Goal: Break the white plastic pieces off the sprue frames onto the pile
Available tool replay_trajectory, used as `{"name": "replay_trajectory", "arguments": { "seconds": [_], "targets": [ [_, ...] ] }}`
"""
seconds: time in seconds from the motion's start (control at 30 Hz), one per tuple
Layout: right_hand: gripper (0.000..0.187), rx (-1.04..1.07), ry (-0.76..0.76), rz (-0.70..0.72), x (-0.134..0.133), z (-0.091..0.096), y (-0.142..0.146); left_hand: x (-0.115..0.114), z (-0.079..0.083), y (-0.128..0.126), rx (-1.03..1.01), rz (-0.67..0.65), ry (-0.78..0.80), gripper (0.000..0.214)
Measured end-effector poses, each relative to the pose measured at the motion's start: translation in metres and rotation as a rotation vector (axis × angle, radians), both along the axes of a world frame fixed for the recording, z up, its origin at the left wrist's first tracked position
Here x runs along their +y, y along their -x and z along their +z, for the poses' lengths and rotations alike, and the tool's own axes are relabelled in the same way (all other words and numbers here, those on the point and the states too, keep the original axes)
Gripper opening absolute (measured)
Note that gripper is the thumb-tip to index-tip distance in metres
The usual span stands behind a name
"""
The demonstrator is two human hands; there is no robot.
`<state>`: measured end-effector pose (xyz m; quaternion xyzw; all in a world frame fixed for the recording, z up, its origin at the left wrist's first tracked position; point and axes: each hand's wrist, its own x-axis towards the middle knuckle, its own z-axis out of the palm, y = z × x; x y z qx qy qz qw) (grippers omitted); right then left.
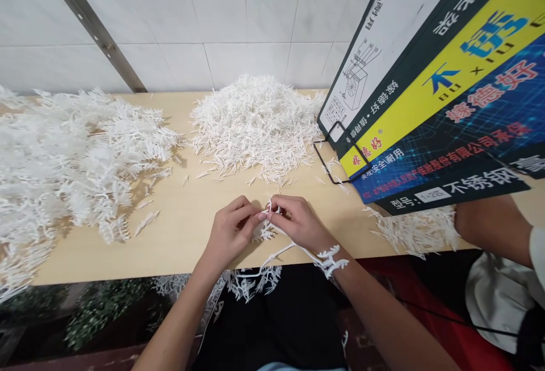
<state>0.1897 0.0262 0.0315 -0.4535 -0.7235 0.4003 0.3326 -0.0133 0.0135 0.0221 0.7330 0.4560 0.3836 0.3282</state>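
My left hand [232,228] is closed in a pinch at the near edge of the table, its fingertips on a small white plastic sprig. Touching it at the fingertips, my right hand [298,222] pinches a white plastic stem [279,253]. This stem runs down from the fingers and bends past the right wrist. One of its forked tufts [334,260] lies across that wrist, and more tufts [255,286] hang in front of the table edge over my lap. Just behind my hands, a pile of loose white sprigs [259,124] covers the tabletop. The fingers partly hide where the pieces meet.
A heap of white plastic foliage [85,161] spreads over the left of the table [183,246]. On the right a large printed box [434,93] stands by a black wire frame [327,161]. Another person's arm [494,235] reaches in behind it, near more white sprigs [419,229].
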Motion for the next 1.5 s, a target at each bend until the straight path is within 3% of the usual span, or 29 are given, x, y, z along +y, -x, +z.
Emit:
{"name": "replay_trajectory", "arguments": {
  "seconds": [0.2, 0.27, 0.33, 0.43, 0.53, 0.67, 0.87, 1.03, 1.13, 1.2, 1.33, 1.4, 1.5],
  "targets": [
    [0.025, 0.056, 0.119, 0.436, 0.014, -0.005, -0.014, 0.0, 0.008, -0.003, -0.116, -0.342, 0.151, 0.037],
    [0.025, 0.142, 0.193, 0.484, 0.015, -0.007, -0.021, 0.001, 0.008, -0.003, -0.21, -0.418, 0.256, 0.039],
    [0.026, 0.307, 0.262, 0.442, 0.013, -0.01, -0.026, 0.002, 0.005, 0.0, -0.328, -0.448, 0.36, 0.041],
    [0.024, 0.497, 0.348, 0.329, 0.007, -0.011, -0.025, 0.003, 0.0, 0.002, -0.447, -0.297, 0.406, 0.044],
    [0.016, 0.467, 0.375, 0.174, 0.004, -0.008, -0.015, 0.005, -0.002, -0.003, -0.351, -0.056, 0.35, 0.042],
    [0.024, 0.458, 0.329, -0.031, 0.003, -0.005, -0.004, 0.004, 0.003, -0.011, -0.289, -0.027, 0.308, 0.041],
    [0.026, 0.406, 0.299, -0.039, 0.0, -0.01, 0.001, 0.0, 0.002, -0.009, -0.221, -0.092, 0.223, 0.035],
    [0.025, 0.24, 0.217, -0.033, -0.003, -0.003, 0.002, -0.004, -0.005, -0.01, -0.193, 0.032, 0.174, 0.032],
    [0.024, 0.197, 0.209, 0.06, -0.002, 0.0, 0.0, -0.004, -0.007, -0.009, -0.22, 0.031, 0.164, 0.034],
    [0.023, 0.309, 0.267, 0.092, 0.0, -0.004, -0.003, -0.002, -0.007, -0.006, -0.341, 0.032, 0.233, 0.035],
    [0.019, 0.728, 0.38, -0.087, 0.005, -0.015, -0.008, 0.002, -0.008, -0.002, -0.635, 0.14, 0.349, 0.038],
    [0.018, 0.749, 0.404, -0.1, 0.006, -0.017, -0.008, 0.004, -0.008, -0.004, -0.554, 0.136, 0.306, 0.035],
    [0.021, 0.641, 0.423, -0.006, 0.003, -0.013, -0.008, 0.004, -0.009, -0.007, -0.411, 0.173, 0.237, 0.028]
  ]
}}
